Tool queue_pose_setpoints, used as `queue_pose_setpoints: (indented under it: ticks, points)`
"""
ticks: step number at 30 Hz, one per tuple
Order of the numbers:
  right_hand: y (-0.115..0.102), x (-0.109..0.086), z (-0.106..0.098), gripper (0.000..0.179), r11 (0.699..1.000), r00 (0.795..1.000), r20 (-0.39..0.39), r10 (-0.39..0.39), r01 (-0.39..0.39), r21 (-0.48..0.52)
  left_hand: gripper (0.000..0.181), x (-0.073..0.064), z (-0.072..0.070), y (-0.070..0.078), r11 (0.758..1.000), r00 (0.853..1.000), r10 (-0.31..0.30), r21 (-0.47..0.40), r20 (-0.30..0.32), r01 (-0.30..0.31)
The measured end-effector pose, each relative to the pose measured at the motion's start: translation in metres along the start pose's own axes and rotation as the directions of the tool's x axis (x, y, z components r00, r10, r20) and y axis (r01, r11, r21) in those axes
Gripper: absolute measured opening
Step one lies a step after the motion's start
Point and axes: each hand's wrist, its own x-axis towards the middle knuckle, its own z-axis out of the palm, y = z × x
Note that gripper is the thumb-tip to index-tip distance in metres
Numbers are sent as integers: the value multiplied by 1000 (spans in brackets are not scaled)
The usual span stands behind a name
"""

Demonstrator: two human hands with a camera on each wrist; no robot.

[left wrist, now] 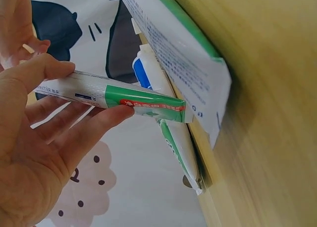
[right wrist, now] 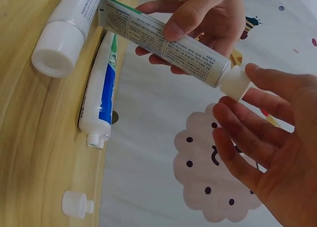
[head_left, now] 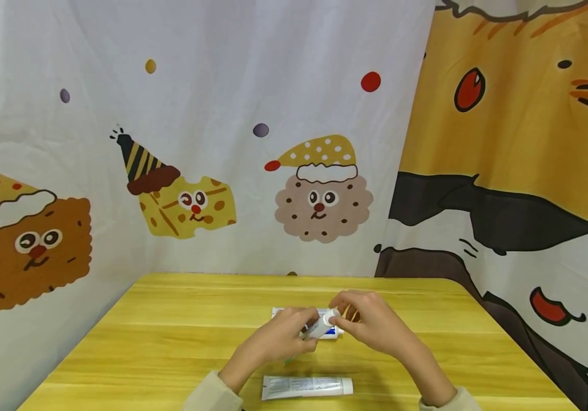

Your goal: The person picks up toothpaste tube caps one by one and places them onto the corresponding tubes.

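My left hand grips a toothpaste tube by its body, thumb on one side and fingers on the other. The tube is white with a green tail end and is raised above the table. Its white screw cap is between the thumb and fingers of my right hand, which pinches it. Whether the cap is loosened cannot be seen. Behind the hands lies a second toothpaste tube, white, blue and green, with its nozzle bare.
Nearer me on the wooden table lies a third toothpaste tube with its white cap on. A loose white cap stands on the table near the bare nozzle. A printed curtain hangs behind the table.
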Motion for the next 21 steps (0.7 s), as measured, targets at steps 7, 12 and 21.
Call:
queue_pose_setpoints:
  ticks: [7,12,21]
  points:
    - [1,-1,0,17,999,1000,19,16,-15,-46,15,1,0,1,1000,1000,-19,-10,-3,19]
    - [1,-1,0,15,998,999,13,37,-36,-52,12,0,0,0,1000,1000,-15,-4,6,15]
    - [0,-2,1,32,988,995,-19,97,-99,-116,12,0,0,1,1000,1000,-13,3,10,13]
